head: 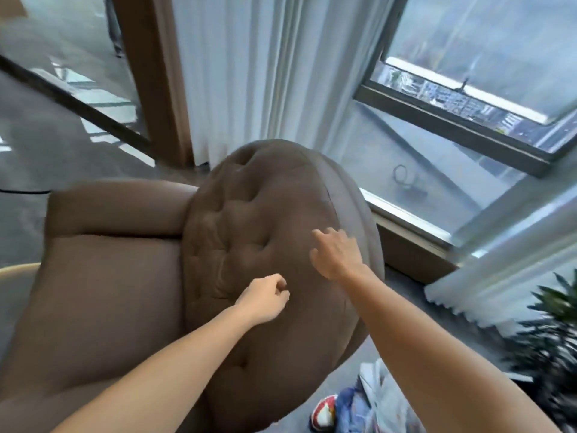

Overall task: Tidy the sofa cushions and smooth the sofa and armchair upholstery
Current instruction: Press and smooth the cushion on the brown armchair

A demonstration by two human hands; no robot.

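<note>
Though the picture is smeared by motion, the brown armchair (103,276) fills the left and middle of the view, its rolled arm at the left and its rounded, button-tufted backrest (249,220) rising at the centre in front of the white curtain (249,64). The fabric looks like a soft, napped weave over thick padding: it should dent under a palm, drag a little against the skin, and spring back. The chair itself is probably heavy, so the upholstery is best worked in place with flat strokes running between the tufts; a pinch suits only a loose fold.

The left hand (265,296) is curled into a loose fist low on the backrest, thumb and fingers drawn together; whether it nips a bit of cloth, I cannot tell. The right hand (338,253) lies higher and further right, fingers spread and unclenched, fingertips on or just over the fabric near the backrest's piped edge, holding nothing.

Counted: one armchair, one backrest, two hands, and about six tuft dimples, some blurred. On the floor at the lower right lies a heap of bags (371,404), and a leafy plant (552,339) stands at the far right below the window (474,73). No sofa or cushion shows.
</note>
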